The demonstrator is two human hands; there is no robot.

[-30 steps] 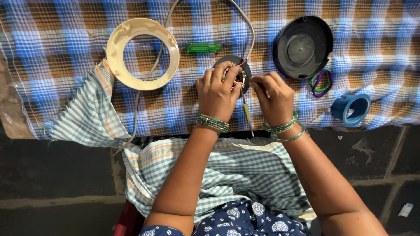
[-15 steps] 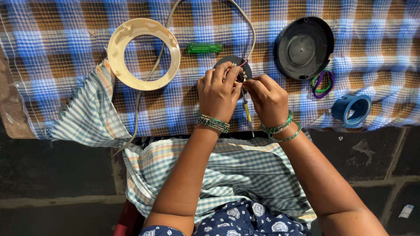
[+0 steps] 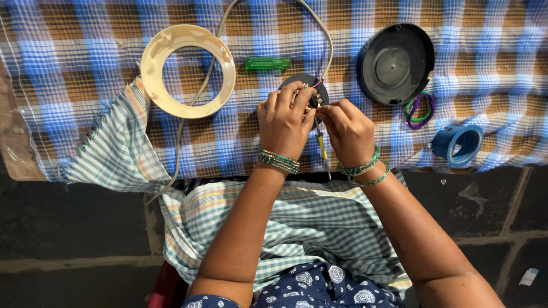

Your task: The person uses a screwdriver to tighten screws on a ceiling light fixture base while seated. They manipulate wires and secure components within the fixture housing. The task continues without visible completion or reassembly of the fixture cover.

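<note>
Right hand (image 3: pixel 349 132) has edged closer to the left hand (image 3: pixel 283 122) since the earlier frame, both now pinched on the small round black wired fitting (image 3: pixel 308 91) at upper centre of frame, thin yellow-handled screwdriver (image 3: pixel 322 147) hanging between them, wiring work apparently mid-step.

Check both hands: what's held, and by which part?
Left hand grips the small round black part by its near edge. Right hand pinches at the part's wiring; a yellow-handled tool hangs below it, but whether it is held cannot be told.
</note>
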